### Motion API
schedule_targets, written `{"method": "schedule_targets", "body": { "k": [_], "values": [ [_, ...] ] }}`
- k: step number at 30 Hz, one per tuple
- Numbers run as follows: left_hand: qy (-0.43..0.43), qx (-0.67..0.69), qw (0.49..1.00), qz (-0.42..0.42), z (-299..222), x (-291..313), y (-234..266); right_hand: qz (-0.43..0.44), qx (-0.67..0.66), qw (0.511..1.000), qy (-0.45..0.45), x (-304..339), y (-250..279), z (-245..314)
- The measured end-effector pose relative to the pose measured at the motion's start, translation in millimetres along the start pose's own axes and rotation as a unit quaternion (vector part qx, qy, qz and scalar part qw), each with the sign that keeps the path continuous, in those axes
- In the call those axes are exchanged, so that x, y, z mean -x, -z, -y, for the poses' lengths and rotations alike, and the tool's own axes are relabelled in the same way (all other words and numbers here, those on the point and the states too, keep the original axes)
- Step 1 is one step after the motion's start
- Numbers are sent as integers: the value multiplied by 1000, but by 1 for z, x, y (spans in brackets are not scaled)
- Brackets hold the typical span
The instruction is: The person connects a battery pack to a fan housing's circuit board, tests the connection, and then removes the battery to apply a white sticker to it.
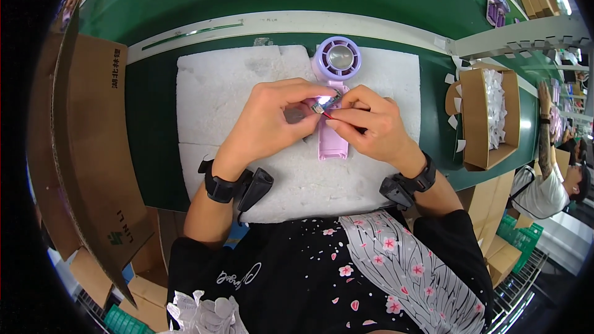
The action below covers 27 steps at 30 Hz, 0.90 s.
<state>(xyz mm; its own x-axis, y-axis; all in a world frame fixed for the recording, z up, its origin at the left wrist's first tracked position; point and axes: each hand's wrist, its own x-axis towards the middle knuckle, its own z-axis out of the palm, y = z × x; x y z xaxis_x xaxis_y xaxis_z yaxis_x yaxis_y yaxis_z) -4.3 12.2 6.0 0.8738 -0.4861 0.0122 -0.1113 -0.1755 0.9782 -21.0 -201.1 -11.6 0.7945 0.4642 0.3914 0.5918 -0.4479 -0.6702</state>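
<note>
We saw a lavender handheld fan (340, 58) with a pink handle (333, 144), a red wire (327, 115), a white foam mat (216, 99), a green tabletop (148, 148), and our black T-shirt (284, 260) with pink blossoms (389, 244) across a black-lined grey panel (402, 272).

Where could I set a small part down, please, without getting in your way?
The foam pad has bare patches left of the left hand, between the wristbands, and right of the fan, beyond the right hand. It is crowded mid-pad, around both hands and the circuit board, and by the box, where white tabs sit.
</note>
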Motion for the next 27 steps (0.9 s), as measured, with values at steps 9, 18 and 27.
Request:
{"method": "schedule_targets", "body": {
  "k": [9, 18, 27],
  "values": [
    [-9, -15, 999, -43, -3, -3, -10, -74, -32, 994, -68, -7, 2, 11],
    [-56, -46, 995, -65, 2, -4, -12, -88, -44, 988, -118, -3, 0, 12],
    [-96, -91, 986, -99, 6, -3, -16, -104, -13, 988, -111, -4, -3, 15]
  ]
}}
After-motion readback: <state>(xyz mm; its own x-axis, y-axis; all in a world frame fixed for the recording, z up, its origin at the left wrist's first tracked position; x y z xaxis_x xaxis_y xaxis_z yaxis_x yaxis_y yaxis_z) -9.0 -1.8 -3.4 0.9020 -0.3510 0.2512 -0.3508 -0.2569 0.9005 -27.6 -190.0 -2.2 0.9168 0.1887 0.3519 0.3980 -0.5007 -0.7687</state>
